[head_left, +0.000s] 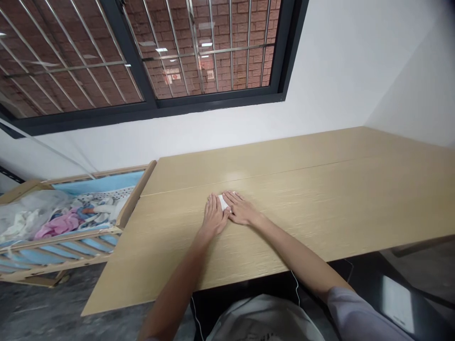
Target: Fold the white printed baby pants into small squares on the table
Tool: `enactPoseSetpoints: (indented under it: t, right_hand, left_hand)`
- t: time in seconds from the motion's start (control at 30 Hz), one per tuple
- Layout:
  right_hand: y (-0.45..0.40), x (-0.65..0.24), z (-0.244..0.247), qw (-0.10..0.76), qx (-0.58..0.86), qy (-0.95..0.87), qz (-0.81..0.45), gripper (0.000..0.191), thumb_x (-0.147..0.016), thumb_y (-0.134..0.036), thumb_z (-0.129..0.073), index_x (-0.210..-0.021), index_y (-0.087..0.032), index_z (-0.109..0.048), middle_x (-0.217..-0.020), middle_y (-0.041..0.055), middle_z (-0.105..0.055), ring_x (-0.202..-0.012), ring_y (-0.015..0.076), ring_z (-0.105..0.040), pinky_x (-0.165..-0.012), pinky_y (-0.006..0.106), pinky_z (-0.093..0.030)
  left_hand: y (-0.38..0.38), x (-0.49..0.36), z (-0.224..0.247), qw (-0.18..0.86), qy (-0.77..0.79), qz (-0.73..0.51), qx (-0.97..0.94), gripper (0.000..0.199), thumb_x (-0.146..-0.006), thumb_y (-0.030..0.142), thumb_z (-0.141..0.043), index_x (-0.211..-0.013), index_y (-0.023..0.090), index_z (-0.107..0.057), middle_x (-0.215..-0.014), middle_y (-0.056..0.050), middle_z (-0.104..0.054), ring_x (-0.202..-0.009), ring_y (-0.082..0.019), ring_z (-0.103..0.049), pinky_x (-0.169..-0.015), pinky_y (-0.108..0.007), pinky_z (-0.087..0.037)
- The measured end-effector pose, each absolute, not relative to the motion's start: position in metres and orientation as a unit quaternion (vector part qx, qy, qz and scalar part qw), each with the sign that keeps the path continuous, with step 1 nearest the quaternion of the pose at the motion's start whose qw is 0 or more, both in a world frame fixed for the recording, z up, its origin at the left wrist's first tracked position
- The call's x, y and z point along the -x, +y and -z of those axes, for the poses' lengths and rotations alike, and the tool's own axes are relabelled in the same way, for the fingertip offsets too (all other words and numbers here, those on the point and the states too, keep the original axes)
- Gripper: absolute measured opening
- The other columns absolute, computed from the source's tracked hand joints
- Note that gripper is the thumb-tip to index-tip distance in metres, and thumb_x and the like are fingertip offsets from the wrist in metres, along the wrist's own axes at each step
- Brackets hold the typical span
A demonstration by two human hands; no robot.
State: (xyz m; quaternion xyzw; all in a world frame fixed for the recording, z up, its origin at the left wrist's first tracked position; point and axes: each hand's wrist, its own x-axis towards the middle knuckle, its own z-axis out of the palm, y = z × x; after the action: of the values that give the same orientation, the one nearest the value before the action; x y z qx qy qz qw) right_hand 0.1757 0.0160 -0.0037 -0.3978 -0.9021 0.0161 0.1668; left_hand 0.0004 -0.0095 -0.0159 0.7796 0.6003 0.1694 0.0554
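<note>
Both hands lie palm down, side by side, near the middle of a wood-coloured tabletop (pixel 170 227). Between them shows a small white piece, like folded paper or tissue (pixel 223 202), mostly covered by the fingers. My left hand (pixel 214 215) rests flat along its left side, fingers stretched out. From the right, my right hand (pixel 241 209) lies over part of it, its fingers flat and pointing up and left. The two thumbs nearly meet just below the white piece. What is under the palms is hidden.
Left of the table stands a wooden cot (pixel 113 229) with a blue lining, holding clothes and a pink cloth (pixel 59 224). A white wall (pixel 227 125) and a barred window (pixel 213 52) are behind. A white cable (pixel 296 286) hangs near the front edge.
</note>
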Motion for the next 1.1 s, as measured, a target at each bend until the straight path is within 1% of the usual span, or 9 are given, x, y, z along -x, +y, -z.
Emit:
enactPoseSetpoints:
  t: [0.2, 0.37, 0.5, 0.6, 0.67, 0.73, 0.8, 0.97, 1.1]
  right_hand:
    - [0.017, -0.187, 0.003, 0.17, 0.411, -0.895, -0.039, 0.081, -0.101, -0.062, -0.031, -0.159, -0.006, -0.03, -0.163, 0.0201, -0.029, -0.154, 0.0305, -0.023, -0.126, 0.049, -0.019]
    - [0.02, -0.195, 0.004, 0.168, 0.417, -0.891, -0.06, 0.087, -0.098, -0.068, -0.035, -0.16, -0.007, -0.027, -0.164, 0.0196, -0.028, -0.154, 0.0315, -0.022, -0.126, 0.049, -0.019]
    - [0.019, -0.199, -0.004, 0.179, 0.39, -0.902, -0.059, 0.092, -0.095, -0.065, -0.048, -0.16, -0.005, -0.025, -0.164, 0.0222, -0.026, -0.155, 0.0332, -0.021, -0.125, 0.05, -0.02]
    - [0.016, -0.201, -0.017, 0.212, 0.348, -0.912, -0.045, 0.083, -0.091, -0.053, -0.059, -0.157, -0.01, -0.035, -0.163, 0.0212, -0.03, -0.152, 0.0344, -0.025, -0.122, 0.052, -0.023]
    - [0.015, -0.204, -0.023, 0.228, 0.337, -0.913, -0.044, 0.074, -0.087, -0.047, -0.064, -0.15, -0.013, -0.046, -0.157, 0.0203, -0.041, -0.145, 0.0349, -0.036, -0.117, 0.053, -0.029]
    - [0.016, -0.206, -0.023, 0.226, 0.336, -0.913, -0.048, 0.068, -0.083, -0.041, -0.066, -0.144, -0.014, -0.053, -0.147, 0.0198, -0.051, -0.135, 0.0345, -0.045, -0.112, 0.053, -0.036]
    - [0.019, -0.206, -0.019, 0.218, 0.337, -0.914, -0.051, 0.065, -0.082, -0.035, -0.065, -0.141, -0.013, -0.054, -0.143, 0.0194, -0.055, -0.131, 0.0333, -0.049, -0.11, 0.052, -0.038]
    - [0.024, -0.199, -0.006, 0.224, 0.356, -0.907, -0.022, 0.049, -0.082, -0.019, -0.056, -0.13, -0.013, -0.062, -0.14, 0.0167, -0.06, -0.134, 0.0296, -0.051, -0.115, 0.046, -0.035]
    - [0.021, -0.191, -0.009, 0.233, 0.371, -0.899, 0.002, 0.035, -0.086, -0.02, -0.053, -0.117, -0.012, -0.066, -0.124, 0.0166, -0.068, -0.123, 0.0301, -0.059, -0.109, 0.045, -0.039]
  left_hand:
    - [-0.012, 0.004, 0.013, 0.069, 0.622, -0.157, -0.764, 0.082, -0.101, 0.057, -0.019, -0.158, -0.001, -0.014, -0.168, -0.027, -0.008, -0.157, -0.033, -0.003, -0.127, -0.049, -0.013]
    - [-0.012, 0.004, 0.014, 0.079, 0.622, -0.164, -0.761, 0.082, -0.1, 0.059, -0.022, -0.16, 0.005, -0.011, -0.169, -0.025, -0.007, -0.157, -0.033, -0.002, -0.126, -0.053, -0.013]
    - [-0.016, 0.006, 0.006, 0.068, 0.625, -0.16, -0.761, 0.092, -0.097, 0.067, -0.031, -0.16, 0.004, -0.008, -0.169, -0.026, -0.002, -0.157, -0.036, 0.002, -0.124, -0.056, -0.012]
    - [-0.019, 0.014, -0.014, 0.036, 0.612, -0.155, -0.775, 0.101, -0.088, 0.075, -0.046, -0.16, 0.009, -0.017, -0.169, -0.026, -0.006, -0.156, -0.04, -0.004, -0.121, -0.059, -0.016]
    - [-0.022, 0.021, -0.03, 0.025, 0.606, -0.147, -0.781, 0.093, -0.086, 0.073, -0.054, -0.155, 0.015, -0.033, -0.165, -0.024, -0.024, -0.152, -0.041, -0.022, -0.117, -0.058, -0.024]
    - [-0.026, 0.028, -0.042, 0.025, 0.603, -0.13, -0.787, 0.074, -0.086, 0.066, -0.06, -0.143, 0.02, -0.049, -0.152, -0.019, -0.047, -0.139, -0.037, -0.042, -0.112, -0.053, -0.033]
    - [-0.03, 0.032, -0.047, 0.021, 0.593, -0.107, -0.798, 0.059, -0.086, 0.058, -0.064, -0.132, 0.021, -0.058, -0.135, -0.014, -0.06, -0.127, -0.033, -0.053, -0.106, -0.048, -0.038]
    - [-0.034, 0.03, -0.039, -0.016, 0.568, -0.083, -0.819, 0.043, -0.086, 0.044, -0.068, -0.122, 0.022, -0.063, -0.127, -0.013, -0.064, -0.12, -0.031, -0.058, -0.101, -0.044, -0.04]
    - [-0.029, 0.022, -0.038, -0.051, 0.577, -0.096, -0.809, 0.024, -0.092, 0.032, -0.057, -0.112, 0.022, -0.067, -0.118, -0.015, -0.067, -0.113, -0.032, -0.06, -0.099, -0.045, -0.04]
